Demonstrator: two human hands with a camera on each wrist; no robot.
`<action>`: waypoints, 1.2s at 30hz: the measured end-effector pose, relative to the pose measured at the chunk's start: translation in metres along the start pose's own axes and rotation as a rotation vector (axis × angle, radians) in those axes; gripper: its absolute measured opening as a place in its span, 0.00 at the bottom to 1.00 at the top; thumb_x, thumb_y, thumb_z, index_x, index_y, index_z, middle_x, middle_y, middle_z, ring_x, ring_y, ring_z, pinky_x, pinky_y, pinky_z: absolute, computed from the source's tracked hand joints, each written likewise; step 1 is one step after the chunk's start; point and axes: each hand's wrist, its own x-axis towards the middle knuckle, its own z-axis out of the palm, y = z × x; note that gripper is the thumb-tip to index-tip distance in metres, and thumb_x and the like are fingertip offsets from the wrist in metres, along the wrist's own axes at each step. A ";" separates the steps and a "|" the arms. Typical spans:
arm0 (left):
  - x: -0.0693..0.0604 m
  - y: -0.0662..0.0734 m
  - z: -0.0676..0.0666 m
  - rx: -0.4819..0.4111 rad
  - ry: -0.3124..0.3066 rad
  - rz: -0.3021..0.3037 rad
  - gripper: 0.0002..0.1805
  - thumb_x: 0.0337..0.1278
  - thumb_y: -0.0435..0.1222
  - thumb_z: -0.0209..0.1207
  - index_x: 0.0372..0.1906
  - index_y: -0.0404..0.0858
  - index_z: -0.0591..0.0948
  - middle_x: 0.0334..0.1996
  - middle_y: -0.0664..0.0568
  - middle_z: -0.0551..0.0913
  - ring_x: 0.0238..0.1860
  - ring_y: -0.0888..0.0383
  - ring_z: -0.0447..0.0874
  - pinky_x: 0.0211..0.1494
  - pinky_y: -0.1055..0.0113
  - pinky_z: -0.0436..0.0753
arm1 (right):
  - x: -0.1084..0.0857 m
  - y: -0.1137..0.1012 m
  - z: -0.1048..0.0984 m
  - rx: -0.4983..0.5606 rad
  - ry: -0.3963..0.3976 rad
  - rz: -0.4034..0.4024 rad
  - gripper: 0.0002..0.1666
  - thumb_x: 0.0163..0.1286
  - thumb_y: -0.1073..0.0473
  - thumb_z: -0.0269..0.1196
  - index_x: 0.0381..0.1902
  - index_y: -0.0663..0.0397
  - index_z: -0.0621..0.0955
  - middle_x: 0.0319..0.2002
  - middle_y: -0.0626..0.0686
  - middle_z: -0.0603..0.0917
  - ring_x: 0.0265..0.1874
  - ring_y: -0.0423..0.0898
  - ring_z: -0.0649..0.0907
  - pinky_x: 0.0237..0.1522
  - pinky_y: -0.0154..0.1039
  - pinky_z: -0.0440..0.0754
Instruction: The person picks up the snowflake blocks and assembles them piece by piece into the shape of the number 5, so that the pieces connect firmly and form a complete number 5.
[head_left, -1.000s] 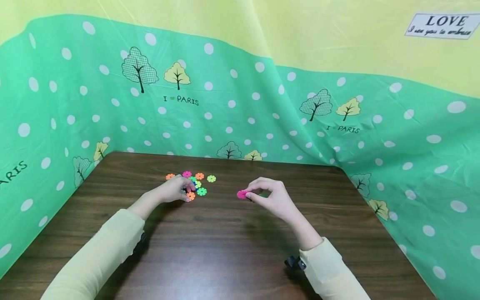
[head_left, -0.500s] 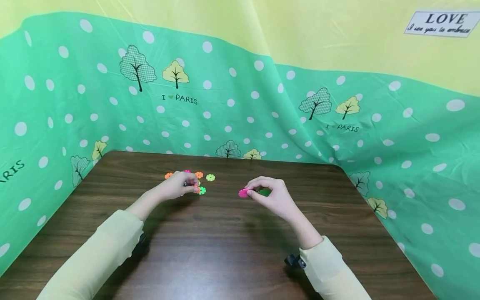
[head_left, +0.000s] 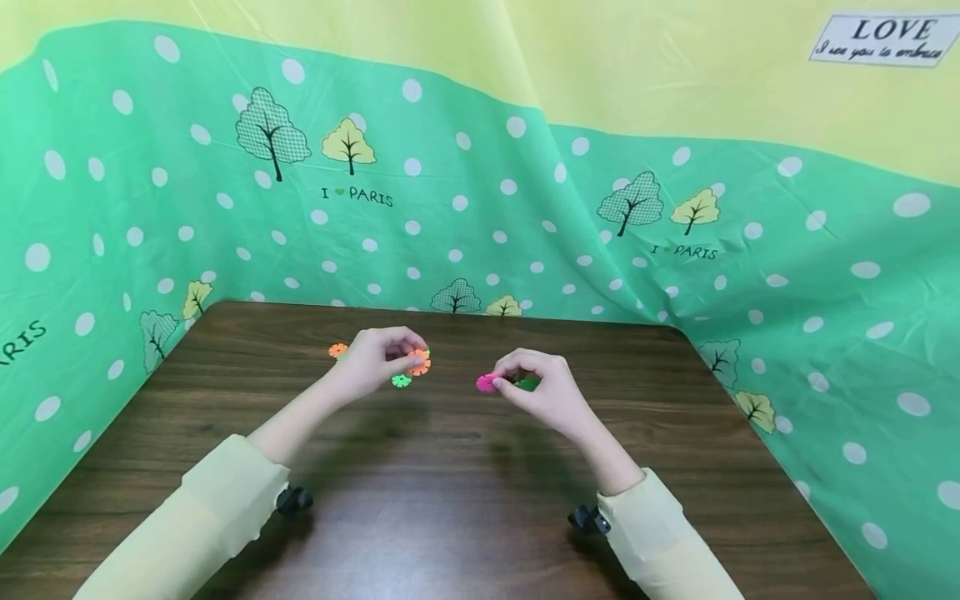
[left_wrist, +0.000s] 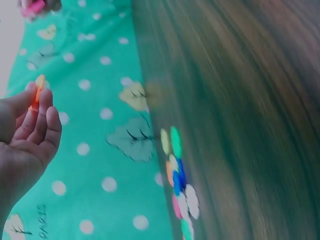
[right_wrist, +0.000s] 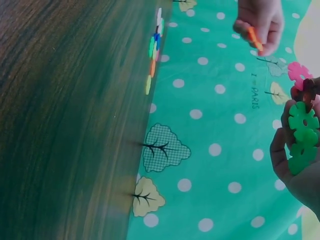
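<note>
My left hand [head_left: 369, 360] pinches an orange notched plastic disc [head_left: 422, 362] between thumb and fingers, raised above the table. In the left wrist view the disc [left_wrist: 37, 94] shows edge-on at the fingertips. My right hand [head_left: 546, 390] grips several joined notched discs. A pink disc [head_left: 486, 383] sticks out past its fingertips, and green discs [right_wrist: 303, 117] lie along its palm in the right wrist view. The fingers partly hide where pink meets green. The two hands are apart. Beneath and beyond my left hand, a green disc [head_left: 401, 381] and an orange disc [head_left: 338, 350] show on the table.
Loose discs in blue [left_wrist: 178, 182], white [left_wrist: 192, 201], yellow and other colours lie close together on the dark wooden table [head_left: 480, 500]. My left hand hides most of them from the head view. A green dotted curtain [head_left: 420, 208] hangs behind the table's far edge.
My left hand has picked up the orange disc from the group and moved up and to the right with it. My right hand stays nearly still with its joined discs.
</note>
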 end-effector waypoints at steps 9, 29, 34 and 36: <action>-0.011 0.034 0.013 -0.232 0.067 -0.120 0.11 0.50 0.35 0.68 0.40 0.39 0.83 0.26 0.50 0.84 0.25 0.53 0.84 0.30 0.64 0.84 | 0.002 -0.003 0.001 0.004 -0.009 -0.068 0.03 0.59 0.59 0.68 0.33 0.45 0.85 0.33 0.44 0.85 0.34 0.39 0.82 0.30 0.36 0.83; -0.024 0.053 0.041 -0.365 0.120 -0.205 0.22 0.44 0.36 0.71 0.48 0.35 0.82 0.30 0.46 0.87 0.31 0.55 0.87 0.39 0.61 0.85 | 0.006 -0.012 0.011 -0.034 0.070 -0.149 0.04 0.56 0.58 0.71 0.32 0.46 0.87 0.33 0.43 0.86 0.35 0.37 0.83 0.34 0.30 0.81; -0.025 0.055 0.045 -0.394 0.117 -0.190 0.20 0.44 0.35 0.71 0.46 0.35 0.83 0.30 0.45 0.87 0.28 0.55 0.86 0.37 0.60 0.85 | 0.005 -0.013 0.014 -0.063 0.066 -0.153 0.07 0.53 0.62 0.72 0.31 0.48 0.87 0.33 0.44 0.86 0.35 0.37 0.84 0.35 0.30 0.82; -0.026 0.056 0.047 -0.415 0.120 -0.193 0.19 0.45 0.35 0.70 0.45 0.34 0.83 0.29 0.45 0.87 0.27 0.55 0.86 0.36 0.62 0.85 | 0.005 -0.014 0.014 -0.080 0.069 -0.161 0.08 0.52 0.63 0.73 0.32 0.48 0.87 0.32 0.44 0.86 0.35 0.36 0.84 0.36 0.31 0.82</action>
